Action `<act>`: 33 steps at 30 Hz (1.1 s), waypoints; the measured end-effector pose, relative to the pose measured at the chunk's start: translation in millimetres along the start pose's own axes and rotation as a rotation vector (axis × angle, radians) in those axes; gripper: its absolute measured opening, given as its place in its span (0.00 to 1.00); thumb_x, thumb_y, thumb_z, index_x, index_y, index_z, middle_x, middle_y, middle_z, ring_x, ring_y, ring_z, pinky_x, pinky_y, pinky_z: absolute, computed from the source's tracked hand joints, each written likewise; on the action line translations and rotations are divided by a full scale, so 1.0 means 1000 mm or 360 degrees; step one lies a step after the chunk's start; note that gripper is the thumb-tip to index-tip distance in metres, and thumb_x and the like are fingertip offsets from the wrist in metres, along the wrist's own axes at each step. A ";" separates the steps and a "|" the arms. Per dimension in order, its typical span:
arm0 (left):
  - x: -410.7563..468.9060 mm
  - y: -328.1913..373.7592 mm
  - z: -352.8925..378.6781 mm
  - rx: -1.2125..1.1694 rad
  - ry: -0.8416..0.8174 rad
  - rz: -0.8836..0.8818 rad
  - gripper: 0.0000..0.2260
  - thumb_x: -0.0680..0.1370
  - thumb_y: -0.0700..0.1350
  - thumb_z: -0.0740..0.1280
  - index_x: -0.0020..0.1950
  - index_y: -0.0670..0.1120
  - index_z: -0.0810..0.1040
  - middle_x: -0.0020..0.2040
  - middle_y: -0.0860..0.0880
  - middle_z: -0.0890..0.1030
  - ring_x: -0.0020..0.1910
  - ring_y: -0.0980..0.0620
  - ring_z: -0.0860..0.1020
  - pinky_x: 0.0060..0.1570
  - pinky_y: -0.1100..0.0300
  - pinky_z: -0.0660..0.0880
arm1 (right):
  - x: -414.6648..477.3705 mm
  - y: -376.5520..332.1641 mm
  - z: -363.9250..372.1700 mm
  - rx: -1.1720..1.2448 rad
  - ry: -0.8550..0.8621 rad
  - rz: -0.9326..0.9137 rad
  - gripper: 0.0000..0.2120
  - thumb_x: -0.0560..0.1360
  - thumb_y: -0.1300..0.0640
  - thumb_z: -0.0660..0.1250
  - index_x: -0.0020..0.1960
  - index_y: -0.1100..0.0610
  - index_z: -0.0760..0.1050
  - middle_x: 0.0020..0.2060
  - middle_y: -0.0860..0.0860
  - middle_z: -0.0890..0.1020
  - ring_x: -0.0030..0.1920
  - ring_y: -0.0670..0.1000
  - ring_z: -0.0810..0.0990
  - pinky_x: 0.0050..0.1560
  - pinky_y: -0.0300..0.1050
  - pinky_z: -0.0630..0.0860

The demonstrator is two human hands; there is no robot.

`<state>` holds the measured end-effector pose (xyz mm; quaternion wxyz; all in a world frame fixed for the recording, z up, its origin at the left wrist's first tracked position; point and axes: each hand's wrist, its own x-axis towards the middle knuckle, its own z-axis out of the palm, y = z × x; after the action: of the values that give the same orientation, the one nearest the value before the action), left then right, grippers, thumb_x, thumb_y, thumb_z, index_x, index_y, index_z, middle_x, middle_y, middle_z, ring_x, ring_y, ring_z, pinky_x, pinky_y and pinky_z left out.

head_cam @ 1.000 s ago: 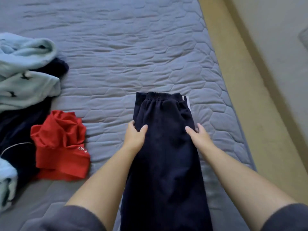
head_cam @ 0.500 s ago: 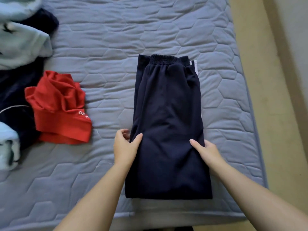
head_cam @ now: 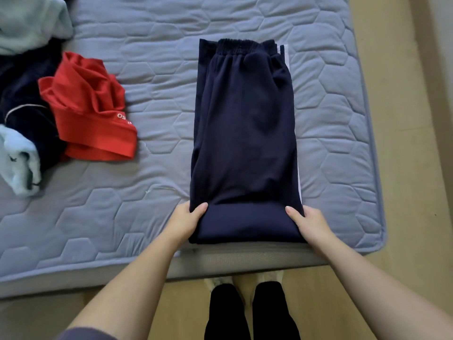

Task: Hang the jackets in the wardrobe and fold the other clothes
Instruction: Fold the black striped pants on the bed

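Note:
Navy trousers [head_cam: 245, 133] with a white side stripe lie folded lengthwise on the grey-blue quilted mattress [head_cam: 152, 45], waistband at the far end. Their near end is turned up into a low fold at the mattress edge. My left hand [head_cam: 187, 220] grips the left corner of that fold, thumb on top. My right hand [head_cam: 305, 223] grips the right corner the same way.
A crumpled red garment [head_cam: 90, 109] lies to the left. Beyond it is a heap of dark navy [head_cam: 22, 99] and pale blue fleece clothes [head_cam: 29, 23]. A wooden floor [head_cam: 411, 168] runs along the right of the bed. My feet stand at the bed's near edge.
Both hands slid down the trousers from the middle to the near end and took hold of its corners, turning the end up. My view tilted downwards, bringing the bed edge into view.

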<state>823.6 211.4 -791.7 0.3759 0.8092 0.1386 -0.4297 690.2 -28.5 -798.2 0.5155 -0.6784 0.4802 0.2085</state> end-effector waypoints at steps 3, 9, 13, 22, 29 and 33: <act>-0.011 -0.012 0.000 0.0033 -0.0074 -0.0039 0.04 0.79 0.44 0.65 0.52 0.45 0.77 0.48 0.48 0.80 0.46 0.52 0.77 0.41 0.61 0.72 | -0.011 0.015 0.000 -0.0197 0.0024 -0.0031 0.12 0.79 0.58 0.63 0.46 0.67 0.77 0.43 0.59 0.81 0.43 0.52 0.75 0.38 0.45 0.66; -0.063 -0.031 -0.006 0.0014 -0.0211 -0.0322 0.05 0.78 0.41 0.66 0.53 0.43 0.76 0.46 0.46 0.79 0.41 0.50 0.76 0.32 0.62 0.71 | -0.056 0.028 -0.005 -0.0298 -0.0111 0.0100 0.08 0.79 0.60 0.63 0.52 0.64 0.78 0.46 0.54 0.80 0.47 0.52 0.75 0.42 0.43 0.66; -0.116 -0.039 -0.022 0.0029 -0.0438 -0.0566 0.10 0.77 0.40 0.68 0.58 0.42 0.75 0.52 0.44 0.80 0.40 0.52 0.77 0.29 0.64 0.73 | -0.115 0.037 -0.019 -0.0214 -0.0361 0.0348 0.04 0.78 0.63 0.64 0.49 0.59 0.77 0.45 0.53 0.80 0.45 0.50 0.76 0.36 0.39 0.70; -0.149 0.072 -0.063 -0.0416 -0.0275 -0.0074 0.11 0.79 0.33 0.59 0.51 0.47 0.78 0.48 0.47 0.79 0.40 0.55 0.79 0.33 0.62 0.79 | -0.132 -0.084 -0.086 0.0421 -0.0320 0.0088 0.18 0.77 0.66 0.58 0.59 0.50 0.76 0.44 0.49 0.80 0.36 0.46 0.78 0.34 0.36 0.76; -0.031 0.185 -0.074 -0.0920 -0.0297 -0.0199 0.17 0.81 0.48 0.47 0.49 0.41 0.73 0.33 0.41 0.83 0.29 0.47 0.82 0.32 0.59 0.80 | -0.017 -0.177 -0.106 0.1026 -0.0398 0.0109 0.23 0.81 0.45 0.45 0.54 0.57 0.74 0.40 0.56 0.85 0.40 0.53 0.85 0.44 0.48 0.77; 0.039 0.200 -0.049 -0.0830 -0.0198 -0.0012 0.15 0.82 0.48 0.50 0.65 0.46 0.68 0.50 0.47 0.82 0.52 0.49 0.81 0.46 0.55 0.76 | 0.046 -0.195 -0.083 0.1058 -0.0275 -0.0037 0.21 0.81 0.44 0.49 0.70 0.52 0.65 0.58 0.54 0.80 0.59 0.55 0.78 0.53 0.52 0.75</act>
<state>984.8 107.6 -707.8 0.5780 0.6565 0.2244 -0.4297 862.3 -121.7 -705.4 0.7495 -0.4586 0.4687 0.0914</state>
